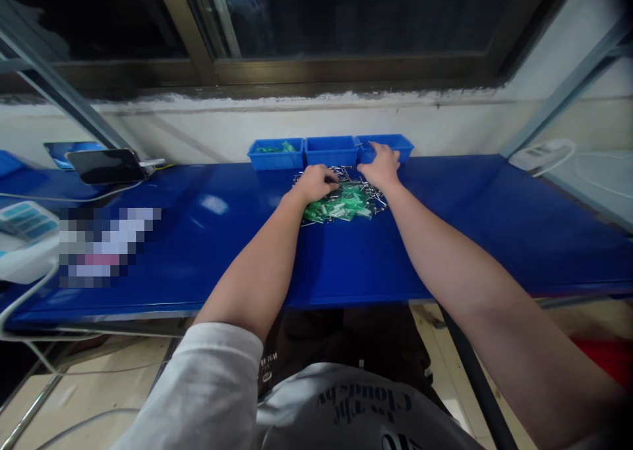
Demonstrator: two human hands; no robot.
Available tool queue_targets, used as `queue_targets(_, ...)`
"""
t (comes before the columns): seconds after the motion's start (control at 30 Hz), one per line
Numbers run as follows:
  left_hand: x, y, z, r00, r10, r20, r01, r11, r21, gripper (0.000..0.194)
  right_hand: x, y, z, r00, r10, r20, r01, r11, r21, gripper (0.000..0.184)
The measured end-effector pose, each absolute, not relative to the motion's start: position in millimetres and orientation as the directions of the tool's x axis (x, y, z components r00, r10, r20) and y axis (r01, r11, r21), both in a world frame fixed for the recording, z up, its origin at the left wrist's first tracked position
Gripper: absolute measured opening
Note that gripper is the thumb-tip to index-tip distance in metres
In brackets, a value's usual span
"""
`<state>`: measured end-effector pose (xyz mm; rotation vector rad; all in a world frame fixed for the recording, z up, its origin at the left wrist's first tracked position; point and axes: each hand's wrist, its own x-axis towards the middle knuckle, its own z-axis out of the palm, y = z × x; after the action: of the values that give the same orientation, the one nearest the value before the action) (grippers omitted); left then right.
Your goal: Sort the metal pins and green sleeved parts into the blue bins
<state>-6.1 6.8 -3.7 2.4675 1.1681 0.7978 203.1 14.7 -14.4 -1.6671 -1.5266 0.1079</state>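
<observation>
A mixed pile of green translucent plastic pieces [343, 204] and thin metal pins [378, 199] lies on the blue table. My left hand [314, 183] rests at the pile's left side, its fingers curled in; what they pinch, if anything, is too small to make out. Above the pile's far right edge, my right hand [383, 166] reaches to the right blue bin [403, 148], thumb and forefinger apart. A small thin metal piece shows near its fingertips, over the bin's left rim; I cannot tell whether it touches the hand.
The left blue bin [277, 160] contains green pieces, and the middle blue bin [330, 154] stands beside it. A phone [106, 166] leans at the back left, with a cable. A white device [30, 239] sits at left; a power strip [541, 154] lies at right.
</observation>
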Motion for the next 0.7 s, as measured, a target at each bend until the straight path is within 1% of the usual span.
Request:
queue_targets(0.03,-6.2,7.7,-4.1,0.516,0.778,0.359,0.614,-0.628,0.478,0.010,204.2,16.9,-16.6,0.243,0.870,0.429,0.788,0.081,-0.611,0.074)
queue_targets(0.1,-6.6,8.6,-4.7,0.524,0.769,0.367,0.616,-0.639,0.461,0.009,206.1,21.6,-21.3,0.205,0.892,0.402,0.803,0.081,-0.590,0.084)
queue_targets(0.17,-6.8,8.9,-5.3,0.532,0.760,0.373,0.623,-0.650,0.436,0.010,207.4,25.6,-25.6,0.166,0.892,0.421,0.808,0.122,-0.576,0.087)
queue_targets(0.23,-6.9,9.0,-6.1,0.536,0.756,0.376,0.634,-0.655,0.411,0.016,207.5,27.4,-27.7,0.148,0.884,0.443,0.812,0.147,-0.565,0.086)
queue_targets(0.3,-6.9,9.1,-6.8,0.541,0.754,0.373,0.648,-0.656,0.387,0.025,205.5,25.7,-26.6,0.143,0.877,0.459,0.821,0.154,-0.549,0.080)
queue_targets(0.37,-7.0,9.4,-7.2,0.560,0.743,0.366,0.654,-0.668,0.356,0.030,200.9,20.5,-22.4,0.122,0.867,0.483,0.832,0.176,-0.527,0.072)
queue_targets(0.47,-6.8,10.1,-6.9,0.604,0.711,0.360,0.646,-0.701,0.300,0.027,190.2,8.6,-13.0,0.049,0.861,0.505,0.847,0.232,-0.477,0.057)
queue_targets(0.57,-6.4,10.5,-6.3,0.629,0.686,0.366,0.641,-0.724,0.256,0.023,179.0,-2.8,-4.5,-0.041,0.870,0.492,0.855,0.285,-0.432,0.045)
queue_targets(0.7,-5.4,9.3,-6.2,0.618,0.683,0.389,0.646,-0.723,0.245,0.018,171.0,-10.0,0.4,-0.150,0.857,0.492,0.814,0.390,-0.431,0.030)
